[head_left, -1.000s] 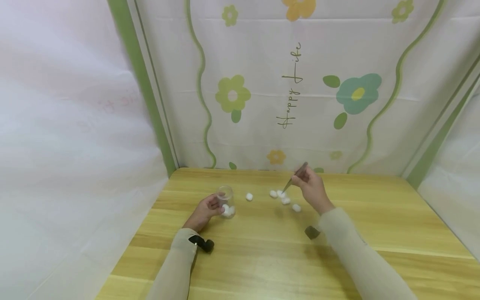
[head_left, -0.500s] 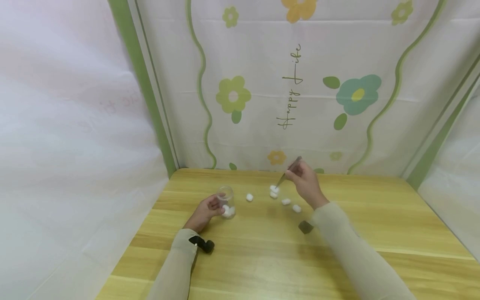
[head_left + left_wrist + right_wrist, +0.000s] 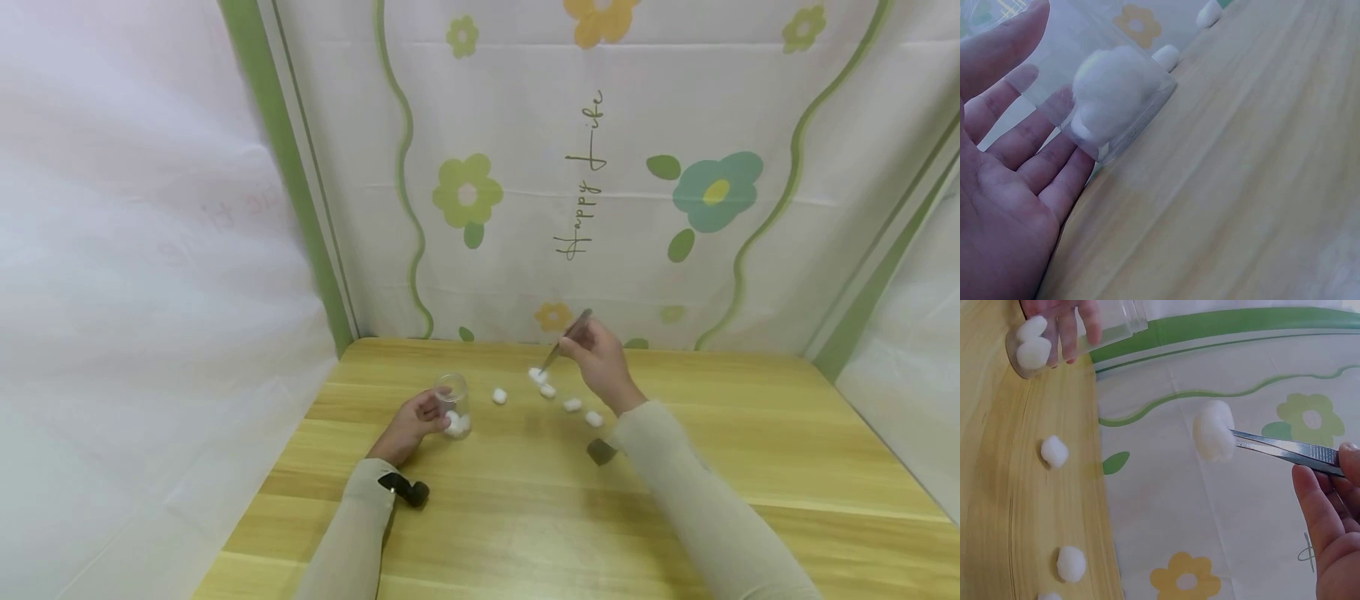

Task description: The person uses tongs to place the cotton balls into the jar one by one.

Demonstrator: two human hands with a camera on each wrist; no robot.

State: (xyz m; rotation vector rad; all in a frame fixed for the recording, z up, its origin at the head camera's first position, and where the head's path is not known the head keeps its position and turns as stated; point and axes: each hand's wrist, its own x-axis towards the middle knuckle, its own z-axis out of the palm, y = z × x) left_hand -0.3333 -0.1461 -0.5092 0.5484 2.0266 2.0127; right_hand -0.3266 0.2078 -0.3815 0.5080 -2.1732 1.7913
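Note:
My left hand (image 3: pixel 407 425) grips a clear jar (image 3: pixel 453 406) that stands upright on the table, thumb on one side and fingers round the other. White cotton balls (image 3: pixel 1110 90) lie at the bottom of the jar. In my right hand (image 3: pixel 603 364) is a pair of metal tweezers (image 3: pixel 1285 449), pinched between thumb and fingers. Their tips hold one cotton ball (image 3: pixel 1214 430), raised above the table in the right wrist view. On the wood between the hands, a single cotton ball (image 3: pixel 499 396) sits near the jar, and another (image 3: pixel 548 390) lies below the tweezers.
Two more cotton balls, one nearer the jar (image 3: pixel 572 405) and one nearer my sleeve (image 3: pixel 594 419), lie on the wooden table (image 3: pixel 510 517). A flowered curtain (image 3: pixel 517 167) hangs behind the table's back edge. Each wrist carries a dark camera, the left one (image 3: pixel 408 490) close above the tabletop.
The right hand has moved left with the tweezers, lifting one cotton ball away from the group toward the jar. The left hand and jar have stayed put.

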